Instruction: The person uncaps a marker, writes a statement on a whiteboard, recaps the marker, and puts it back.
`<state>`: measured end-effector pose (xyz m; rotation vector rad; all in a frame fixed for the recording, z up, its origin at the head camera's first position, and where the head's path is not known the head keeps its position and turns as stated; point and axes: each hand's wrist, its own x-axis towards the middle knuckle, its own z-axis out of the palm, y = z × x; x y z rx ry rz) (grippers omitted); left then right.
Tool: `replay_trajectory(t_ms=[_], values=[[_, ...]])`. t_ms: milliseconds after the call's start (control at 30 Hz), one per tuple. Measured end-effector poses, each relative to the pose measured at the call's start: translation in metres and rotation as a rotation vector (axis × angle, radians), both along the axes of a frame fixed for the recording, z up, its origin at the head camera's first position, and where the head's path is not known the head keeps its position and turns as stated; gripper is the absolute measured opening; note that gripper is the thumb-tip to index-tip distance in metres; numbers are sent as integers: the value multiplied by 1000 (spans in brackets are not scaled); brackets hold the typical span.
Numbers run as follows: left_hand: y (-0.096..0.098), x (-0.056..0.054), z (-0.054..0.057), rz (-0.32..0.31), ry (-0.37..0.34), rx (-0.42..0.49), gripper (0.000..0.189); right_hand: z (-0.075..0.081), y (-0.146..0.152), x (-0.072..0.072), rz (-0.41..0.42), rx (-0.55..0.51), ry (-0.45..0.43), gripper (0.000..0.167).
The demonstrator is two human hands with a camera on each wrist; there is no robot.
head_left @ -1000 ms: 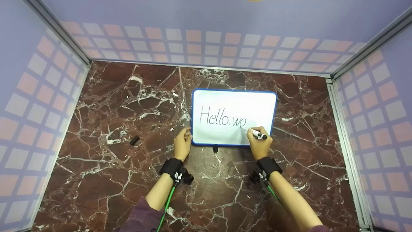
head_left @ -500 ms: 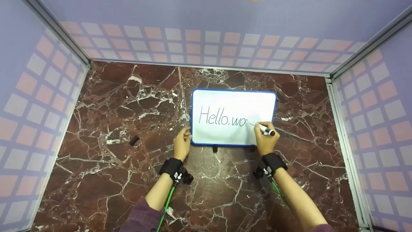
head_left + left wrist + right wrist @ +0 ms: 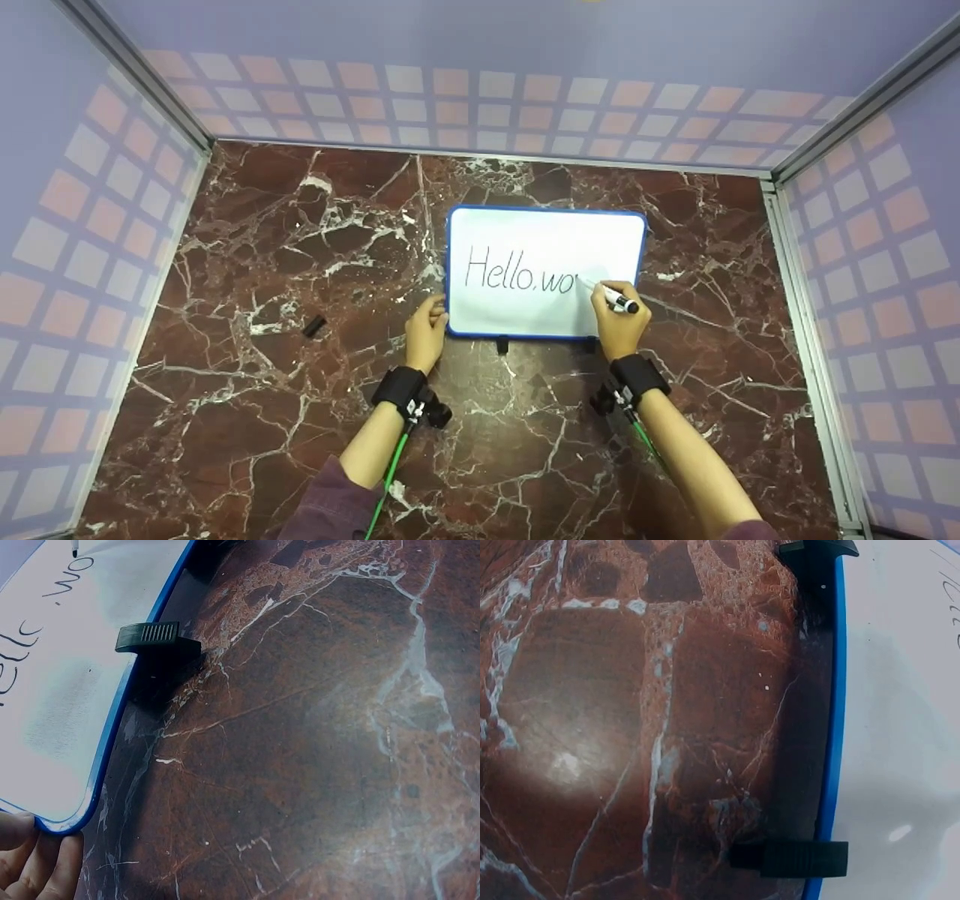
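Note:
A whiteboard (image 3: 525,315) with a blue frame lies on the marbled surface, bearing "Hello, wo" and a short black stroke after it. My right hand (image 3: 622,326) pinches a white marker (image 3: 621,300) with a black end, its tip right at that stroke. At the board's lower left my left hand (image 3: 425,336) holds the edge. In the left wrist view, the thumb (image 3: 15,831) lies at the board's corner with the fingers below it, and the marker's tip (image 3: 74,549) shows at the top. The right wrist view leaves the right hand out.
A small black cylinder (image 3: 313,326), like a marker cap, lies left of the board. Black clips (image 3: 150,637) sit on the board's near edge; one clip (image 3: 806,859) is below in the right wrist view. Patterned panels (image 3: 495,90) enclose the surface on three sides.
My right hand has moved right and slightly up with the marker, from under the "o" to just right of it. A short stroke now shows there. My left hand has stayed put.

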<state>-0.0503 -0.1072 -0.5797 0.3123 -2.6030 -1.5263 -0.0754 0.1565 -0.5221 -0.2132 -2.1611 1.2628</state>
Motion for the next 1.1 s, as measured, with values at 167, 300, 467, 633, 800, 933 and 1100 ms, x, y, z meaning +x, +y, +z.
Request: replay_trajectory(t_ms=[167, 300, 467, 633, 800, 933, 1100], values=[[0, 0, 0, 9, 13, -4, 28, -22, 9, -4, -6, 24, -7, 6], [0, -1, 0, 10, 5, -8, 29, -30, 12, -2, 5, 40, 1, 6], [0, -1, -1, 13, -8, 0, 29, -33, 12, 1, 14, 48, -7, 8], [0, -1, -1, 7, -16, 1, 29, -34, 13, 3, 29, 30, -28, 8], [0, -2, 0, 9, -15, 0, 29, -34, 12, 3, 21, 52, -26, 9], [0, -1, 0, 4, -21, 3, 29, -34, 13, 2, 18, 58, -12, 11], [0, -1, -1, -1, -29, 9, 29, -32, 12, 0, 5, 58, -1, 10]])
